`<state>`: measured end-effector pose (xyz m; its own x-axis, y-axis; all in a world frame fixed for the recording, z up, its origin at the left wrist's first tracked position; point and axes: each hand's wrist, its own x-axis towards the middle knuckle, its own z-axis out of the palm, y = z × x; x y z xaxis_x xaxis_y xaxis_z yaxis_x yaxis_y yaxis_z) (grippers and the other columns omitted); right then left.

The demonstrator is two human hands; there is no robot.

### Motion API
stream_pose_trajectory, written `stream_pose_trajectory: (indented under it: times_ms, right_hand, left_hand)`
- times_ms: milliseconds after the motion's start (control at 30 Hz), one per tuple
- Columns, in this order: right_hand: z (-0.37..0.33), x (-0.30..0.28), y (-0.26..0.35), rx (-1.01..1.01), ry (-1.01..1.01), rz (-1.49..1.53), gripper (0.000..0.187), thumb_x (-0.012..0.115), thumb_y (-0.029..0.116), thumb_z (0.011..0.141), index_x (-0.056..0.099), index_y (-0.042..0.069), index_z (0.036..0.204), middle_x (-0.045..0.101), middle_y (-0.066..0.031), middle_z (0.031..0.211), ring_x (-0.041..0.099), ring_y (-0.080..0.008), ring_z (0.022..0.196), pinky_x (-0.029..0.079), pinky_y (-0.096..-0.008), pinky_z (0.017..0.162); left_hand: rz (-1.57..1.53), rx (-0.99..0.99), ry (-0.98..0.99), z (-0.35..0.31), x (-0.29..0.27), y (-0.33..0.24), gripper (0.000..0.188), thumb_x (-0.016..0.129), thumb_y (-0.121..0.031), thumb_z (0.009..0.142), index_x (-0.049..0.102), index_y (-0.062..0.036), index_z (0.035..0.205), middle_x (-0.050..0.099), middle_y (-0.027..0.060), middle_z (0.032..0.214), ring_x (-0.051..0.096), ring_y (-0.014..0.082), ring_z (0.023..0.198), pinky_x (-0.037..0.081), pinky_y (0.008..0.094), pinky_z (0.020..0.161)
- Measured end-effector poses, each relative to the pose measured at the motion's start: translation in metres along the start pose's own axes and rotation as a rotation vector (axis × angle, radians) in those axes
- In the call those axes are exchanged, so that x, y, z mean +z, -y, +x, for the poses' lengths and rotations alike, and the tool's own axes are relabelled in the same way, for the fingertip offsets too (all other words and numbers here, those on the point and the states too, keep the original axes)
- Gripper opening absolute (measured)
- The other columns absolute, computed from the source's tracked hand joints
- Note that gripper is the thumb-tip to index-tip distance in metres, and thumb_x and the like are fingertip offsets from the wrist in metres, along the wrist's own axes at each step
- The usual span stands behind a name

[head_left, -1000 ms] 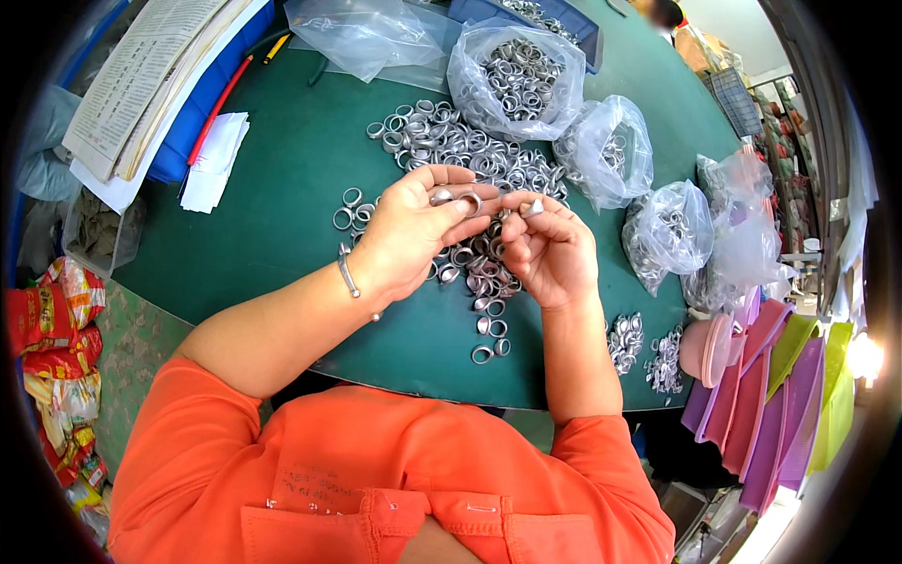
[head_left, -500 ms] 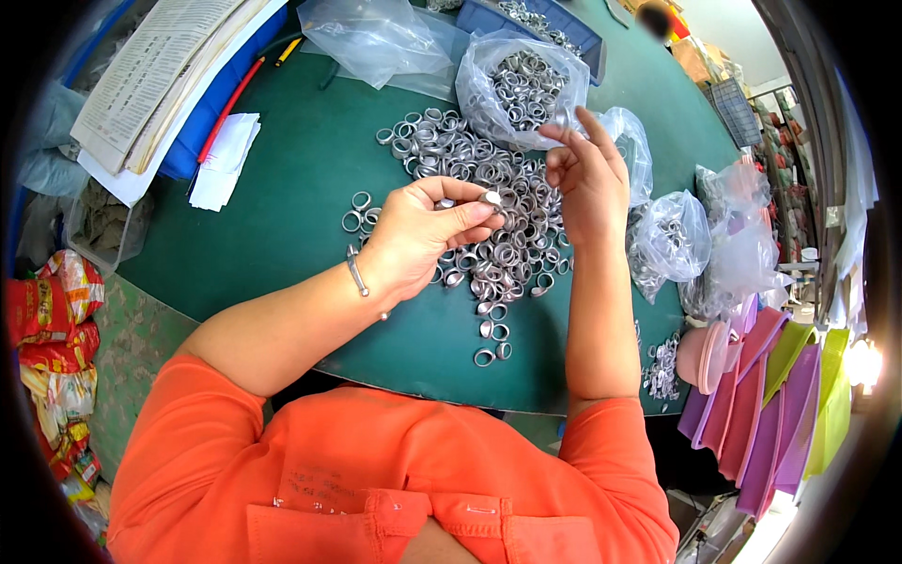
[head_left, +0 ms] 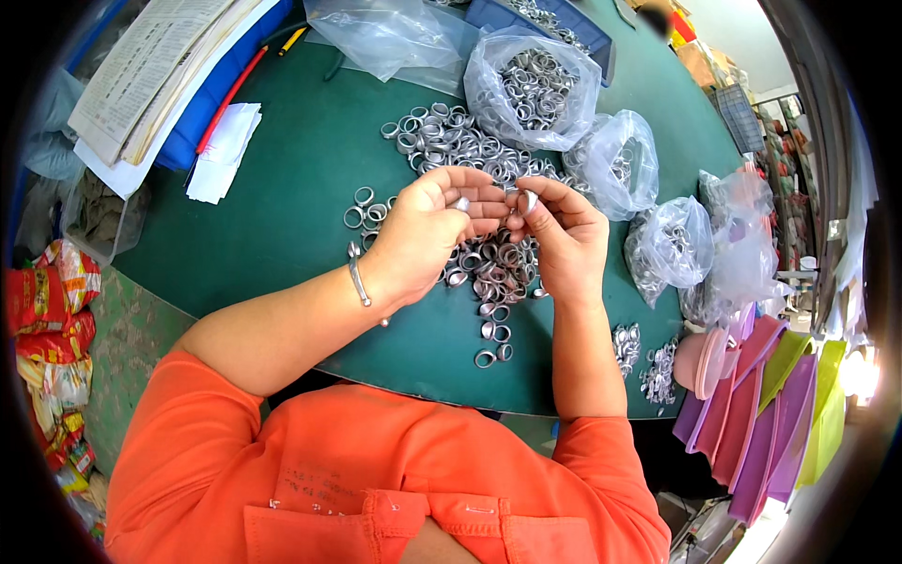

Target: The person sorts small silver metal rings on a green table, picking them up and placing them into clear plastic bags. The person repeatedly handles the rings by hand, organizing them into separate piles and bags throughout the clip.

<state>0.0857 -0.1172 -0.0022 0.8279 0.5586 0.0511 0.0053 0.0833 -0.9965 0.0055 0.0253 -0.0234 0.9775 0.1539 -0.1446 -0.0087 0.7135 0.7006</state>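
Observation:
A loose heap of silver metal rings (head_left: 470,150) lies on the green table (head_left: 301,188). Above the heap's near end my left hand (head_left: 427,230) pinches a small silver ring (head_left: 461,202) between thumb and fingers. My right hand (head_left: 564,235) faces it, fingertips almost touching, and holds another silver ring (head_left: 529,199). A silver bangle sits on my left wrist. More rings (head_left: 493,334) are scattered below the hands toward the table's near edge.
Clear plastic bags of rings (head_left: 536,89) stand at the back and right (head_left: 672,244). An empty bag (head_left: 376,33), a blue tray (head_left: 554,23), papers (head_left: 150,66), a red pen (head_left: 225,99) and folded white paper (head_left: 221,155) lie at the back left. Coloured sheets (head_left: 761,404) hang at the right.
My right hand has come back from the far side of the ring heap and now meets the left hand over the near rings, holding a ring. The left hand stayed about where it was.

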Motion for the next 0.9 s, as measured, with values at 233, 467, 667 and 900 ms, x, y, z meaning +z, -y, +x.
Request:
stream_pose_trajectory:
  times_ms: [233,467,667,900]
  right_hand:
    - [-0.006,-0.001,0.002,-0.045,0.006,0.033,0.018,0.056,-0.003,0.086,0.060,-0.006,0.102,0.064,-0.0097,0.086,0.061,-0.0113,0.071,0.051,-0.0217,0.059]
    - [-0.001,-0.031,0.016,-0.513,-0.318,-0.515,0.018,0.057,-0.007,0.081,0.063,-0.001,0.097,0.059,-0.0041,0.089,0.059,-0.0085,0.069,0.048,-0.0201,0.060]
    - [-0.008,-0.126,0.060,-0.612,-0.889,-1.255,0.020,0.056,-0.003,0.079,0.066,0.001,0.095,0.061,-0.0069,0.089,0.059,-0.0134,0.075,0.048,-0.0237,0.062]
    - [-0.021,-0.079,0.025,-0.367,-0.392,-0.566,0.016,0.064,0.000,0.079,0.066,0.002,0.094,0.062,-0.0048,0.092,0.055,-0.0091,0.077,0.044,-0.0221,0.065]
  left_hand:
    - [-0.034,-0.060,-0.047,0.000,-0.001,0.000,0.021,0.042,-0.009,0.094,0.042,-0.0009,0.114,0.057,0.0198,0.114,0.061,0.0245,0.100,0.053,0.0270,0.074]
    - [0.343,0.035,-0.034,-0.002,0.000,-0.001,0.021,0.062,-0.007,0.085,0.061,-0.0001,0.105,0.062,0.0037,0.087,0.054,0.0064,0.070,0.045,0.0182,0.061]
    - [0.203,0.046,0.006,-0.001,0.001,0.004,0.025,0.064,0.000,0.081,0.060,0.0019,0.105,0.062,0.0052,0.087,0.058,0.0092,0.075,0.049,0.0211,0.066]
    - [0.243,0.157,0.108,-0.003,-0.001,0.008,0.040,0.061,0.007,0.079,0.049,0.0000,0.116,0.061,0.0084,0.093,0.062,0.0140,0.084,0.051,0.0242,0.075]
